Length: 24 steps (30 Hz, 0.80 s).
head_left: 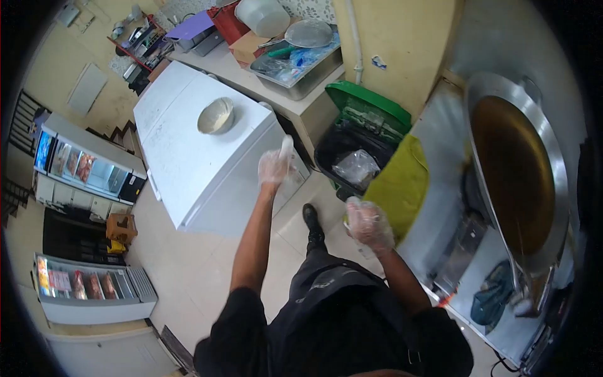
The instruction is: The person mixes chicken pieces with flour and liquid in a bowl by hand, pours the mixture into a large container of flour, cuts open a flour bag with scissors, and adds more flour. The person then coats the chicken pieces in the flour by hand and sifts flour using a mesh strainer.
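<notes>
My left hand [275, 168], in a clear plastic glove, is raised beside the front of a white chest freezer [182, 163]. One of its fingers points up and away, and I see nothing held in it. A metal bowl [216, 115] with something pale inside stands on the freezer lid, beyond that hand. My right hand [370, 225], gloved the same way, has its fingers curled in. Whether it holds anything is hidden by the loose, crinkled plastic. Right beside it hangs a yellow-green cloth [402, 188], over the edge of the metal counter.
A bin with an open green lid [367, 110] and clear plastic inside stands ahead. At right, a large wok [518, 169] holds brown oil on the metal counter [433, 251]. A steel tray [298, 78] with bags and a strainer sits at the back. Display fridges [88, 160] stand left.
</notes>
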Motion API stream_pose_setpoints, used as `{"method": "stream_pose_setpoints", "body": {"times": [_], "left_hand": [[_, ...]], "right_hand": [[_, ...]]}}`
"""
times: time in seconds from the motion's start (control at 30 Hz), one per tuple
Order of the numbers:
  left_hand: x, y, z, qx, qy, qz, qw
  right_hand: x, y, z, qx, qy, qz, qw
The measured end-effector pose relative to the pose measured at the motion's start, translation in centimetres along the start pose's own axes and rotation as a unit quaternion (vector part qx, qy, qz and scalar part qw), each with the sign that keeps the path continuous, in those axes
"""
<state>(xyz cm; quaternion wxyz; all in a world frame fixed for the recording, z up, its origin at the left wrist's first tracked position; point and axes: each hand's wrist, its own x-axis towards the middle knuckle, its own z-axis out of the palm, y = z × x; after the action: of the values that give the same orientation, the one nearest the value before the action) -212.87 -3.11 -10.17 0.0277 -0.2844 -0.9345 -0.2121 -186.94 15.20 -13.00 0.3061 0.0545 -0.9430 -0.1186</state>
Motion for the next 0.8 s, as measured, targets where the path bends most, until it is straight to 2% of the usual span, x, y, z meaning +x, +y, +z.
{"method": "stream_pose_setpoints", "body": {"times": [0.07, 0.13, 0.17, 0.2, 0.27, 0.3, 0.33, 0.37, 0.4, 0.47, 0.5, 0.53, 0.6, 0.63, 0.73, 0.77, 0.8], "left_hand": [[11.2, -3.9, 1.3, -0.081, -0.061, -0.064, 0.993], [20.5, -2.0, -2.1, -0.014, -0.069, -0.148, 0.986], [26.2, -4.9, -0.4, 0.023, 0.000, -0.065, 0.998], [32.1, -7.9, 1.3, 0.056, 0.068, 0.019, 0.996], [41.3, -9.4, 0.9, 0.168, 0.059, -0.015, 0.984], [46.3, -12.3, 2.0, 0.269, 0.207, 0.092, 0.936], [50.2, -15.3, 3.6, 0.350, 0.347, 0.191, 0.849], [53.0, -16.2, 3.4, 0.325, 0.265, 0.142, 0.897], [55.7, -15.5, 2.6, 0.300, 0.180, 0.101, 0.931], [57.8, -14.3, 1.8, 0.341, 0.103, 0.064, 0.932], [59.2, -14.6, 2.5, 0.343, 0.070, 0.055, 0.935], [60.5, -15.4, 2.9, 0.350, 0.039, 0.042, 0.935], [62.7, -20.0, 5.0, 0.340, 0.052, 0.110, 0.933], [63.3, -21.1, 5.0, 0.329, 0.049, 0.123, 0.935], [62.3, -21.8, 1.1, 0.278, 0.079, 0.156, 0.945], [61.5, -19.6, 0.2, 0.228, 0.103, 0.191, 0.949], [60.5, -16.1, -0.1, 0.162, 0.123, 0.244, 0.948]], "right_hand": [[3.0, 1.0, 2.7, 0.247, -0.069, 0.202, 0.945], [6.2, 1.8, 4.4, 0.399, -0.077, 0.388, 0.827], [8.6, 2.5, 5.3, 0.451, -0.064, 0.467, 0.758], [11.1, 3.1, 5.4, 0.453, -0.034, 0.482, 0.749], [11.9, 2.5, 8.9, 0.402, -0.043, 0.547, 0.733], [12.4, 2.4, 10.6, 0.373, -0.066, 0.570, 0.729], [12.9, 2.4, 11.2, 0.334, -0.131, 0.582, 0.730], [13.4, 2.4, 11.4, 0.292, -0.199, 0.596, 0.721], [14.3, 2.4, 12.2, 0.228, -0.228, 0.547, 0.772], [16.1, 1.8, 14.2, 0.110, -0.292, 0.433, 0.845], [16.8, 2.0, 15.3, 0.106, -0.257, 0.412, 0.868], [17.9, 2.1, 16.1, 0.088, -0.263, 0.405, 0.871], [19.6, 1.5, 16.6, 0.064, -0.281, 0.389, 0.875], [20.0, 1.3, 16.8, 0.086, -0.219, 0.401, 0.885], [19.9, -0.2, 16.1, 0.069, -0.205, 0.483, 0.849], [19.0, -0.8, 16.4, -0.312, -0.265, 0.271, 0.871], [17.8, -1.1, 16.6, -0.687, -0.201, 0.102, 0.691]]}}
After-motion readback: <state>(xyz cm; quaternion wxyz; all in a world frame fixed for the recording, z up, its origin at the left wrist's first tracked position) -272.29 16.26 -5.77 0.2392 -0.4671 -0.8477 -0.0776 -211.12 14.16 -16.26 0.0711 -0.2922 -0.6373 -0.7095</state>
